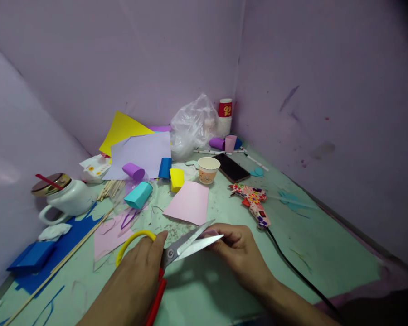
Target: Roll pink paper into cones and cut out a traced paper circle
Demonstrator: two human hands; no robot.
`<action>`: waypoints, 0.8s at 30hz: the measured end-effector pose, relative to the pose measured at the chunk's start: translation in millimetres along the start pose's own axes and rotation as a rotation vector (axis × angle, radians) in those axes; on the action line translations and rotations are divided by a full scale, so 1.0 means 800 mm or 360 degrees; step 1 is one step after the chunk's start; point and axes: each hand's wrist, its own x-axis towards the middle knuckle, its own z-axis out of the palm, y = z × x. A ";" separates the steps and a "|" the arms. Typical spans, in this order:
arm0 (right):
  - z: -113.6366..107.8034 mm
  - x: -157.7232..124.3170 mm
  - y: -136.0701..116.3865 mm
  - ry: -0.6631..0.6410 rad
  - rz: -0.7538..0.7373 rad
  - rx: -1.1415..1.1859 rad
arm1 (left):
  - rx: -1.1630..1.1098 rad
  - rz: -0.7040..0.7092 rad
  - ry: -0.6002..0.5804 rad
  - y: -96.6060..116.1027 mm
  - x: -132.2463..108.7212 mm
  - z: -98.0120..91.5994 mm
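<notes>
My left hand (136, 280) grips scissors (177, 249) with a yellow and a red handle, the blades parted and pointing right. My right hand (238, 249) pinches a small pink piece of paper (210, 232) between the blades. Both hands hover low over the green table (326, 253), near its front edge. A larger pink sheet (188, 202) lies flat just beyond the scissors.
A patterned glue gun (253, 203) with a black cord (299, 276) lies right of my hands. Farther back are a paper cup (208, 170), a phone (231, 168), coloured paper rolls, a plastic bag (192, 124), stacked cups. A white mug (66, 197), blue sheets and wooden sticks sit left.
</notes>
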 end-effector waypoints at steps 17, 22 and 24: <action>0.007 -0.002 0.006 0.0030 -0.0291 0.0136 | -0.0094 -0.0136 -0.0311 0.005 0.003 -0.020; 0.008 -0.003 0.003 0.0023 -0.0324 0.0177 | -0.0151 -0.0056 -0.0457 -0.003 0.006 -0.020; 0.008 -0.003 0.002 -0.0006 -0.0289 0.0192 | -0.0169 -0.0046 -0.0481 -0.003 0.006 -0.020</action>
